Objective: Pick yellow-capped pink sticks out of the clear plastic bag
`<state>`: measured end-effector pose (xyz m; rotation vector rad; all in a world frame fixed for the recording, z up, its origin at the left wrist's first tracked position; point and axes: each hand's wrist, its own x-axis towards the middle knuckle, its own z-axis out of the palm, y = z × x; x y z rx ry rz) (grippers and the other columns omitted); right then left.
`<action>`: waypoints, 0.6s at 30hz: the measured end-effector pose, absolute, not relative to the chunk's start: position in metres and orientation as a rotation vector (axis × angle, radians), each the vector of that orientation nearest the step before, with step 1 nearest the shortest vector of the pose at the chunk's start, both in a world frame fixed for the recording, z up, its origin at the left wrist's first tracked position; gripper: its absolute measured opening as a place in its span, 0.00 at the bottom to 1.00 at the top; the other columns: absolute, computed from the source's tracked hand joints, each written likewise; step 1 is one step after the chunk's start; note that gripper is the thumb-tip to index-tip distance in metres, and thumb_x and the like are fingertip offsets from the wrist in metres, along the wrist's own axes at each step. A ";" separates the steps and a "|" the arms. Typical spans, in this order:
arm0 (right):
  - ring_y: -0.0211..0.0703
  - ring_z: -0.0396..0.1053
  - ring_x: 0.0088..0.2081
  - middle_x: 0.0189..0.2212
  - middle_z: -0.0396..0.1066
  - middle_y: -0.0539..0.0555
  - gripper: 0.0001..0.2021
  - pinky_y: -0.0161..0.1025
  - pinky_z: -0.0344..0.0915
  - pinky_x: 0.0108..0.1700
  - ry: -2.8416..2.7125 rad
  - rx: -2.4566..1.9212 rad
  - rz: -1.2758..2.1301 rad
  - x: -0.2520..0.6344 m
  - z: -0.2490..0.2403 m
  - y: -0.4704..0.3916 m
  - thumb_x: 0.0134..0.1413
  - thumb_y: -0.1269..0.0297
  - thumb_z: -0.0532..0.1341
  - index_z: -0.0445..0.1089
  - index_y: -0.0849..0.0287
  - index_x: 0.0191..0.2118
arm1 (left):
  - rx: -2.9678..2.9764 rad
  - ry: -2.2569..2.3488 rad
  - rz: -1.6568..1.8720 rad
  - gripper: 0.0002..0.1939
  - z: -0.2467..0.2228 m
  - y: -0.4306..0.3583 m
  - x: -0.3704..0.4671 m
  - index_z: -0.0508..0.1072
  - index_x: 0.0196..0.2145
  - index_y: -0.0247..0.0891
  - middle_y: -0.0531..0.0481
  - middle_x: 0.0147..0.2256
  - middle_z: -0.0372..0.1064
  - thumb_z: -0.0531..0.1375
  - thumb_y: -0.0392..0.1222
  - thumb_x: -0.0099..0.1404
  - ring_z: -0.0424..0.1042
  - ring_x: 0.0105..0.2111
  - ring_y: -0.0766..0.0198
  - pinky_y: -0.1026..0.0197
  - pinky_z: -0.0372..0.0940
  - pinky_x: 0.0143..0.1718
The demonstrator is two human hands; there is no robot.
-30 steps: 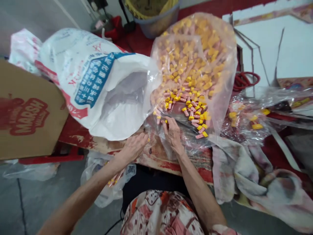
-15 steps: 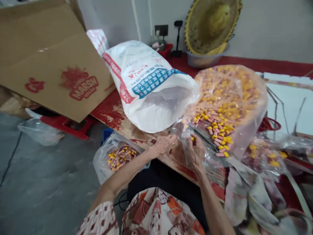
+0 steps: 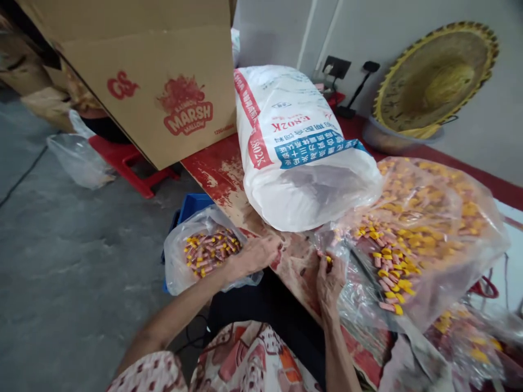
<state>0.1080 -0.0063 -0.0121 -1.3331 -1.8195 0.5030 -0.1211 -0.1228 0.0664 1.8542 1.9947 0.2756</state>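
My left hand (image 3: pixel 259 255) is over the edge of the worn red table (image 3: pixel 216 174), fingers curled together. Whatever they hold, if anything, is too small to make out. Pinched in the fingertips of my right hand (image 3: pixel 332 280) is a small yellow-capped piece (image 3: pixel 329 259). Just right of that hand, a large clear plastic bag (image 3: pixel 486 218) lies on the table with many pink-and-yellow pieces (image 3: pixel 394 272) spilling at its mouth. Below and left of my left hand, another clear bag (image 3: pixel 175 261) holds similar pieces with darker bodies (image 3: pixel 212 253).
A white woven sack (image 3: pixel 294 120) lies on the table, its mouth facing me. Behind it leans a cardboard box (image 3: pixel 163 49). A blue crate (image 3: pixel 196 204) is under the lower bag, and a red stool (image 3: pixel 122 155) stands at left. A straw hat (image 3: pixel 425 87) rests on a basin (image 3: pixel 392 139).
The view has swung left, shifting the scene rightward. My left hand has drawn away from my right toward the lower bag. My right hand still pinches the small piece.
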 end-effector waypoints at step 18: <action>0.49 0.74 0.41 0.40 0.78 0.60 0.25 0.45 0.67 0.47 -1.865 -1.314 0.482 0.109 -0.007 -0.010 0.74 0.43 0.53 0.76 0.60 0.45 | 1.846 2.022 1.172 0.14 0.015 0.037 -0.164 0.72 0.52 0.40 0.42 0.51 0.71 0.49 0.35 0.77 0.72 0.54 0.57 0.54 0.68 0.60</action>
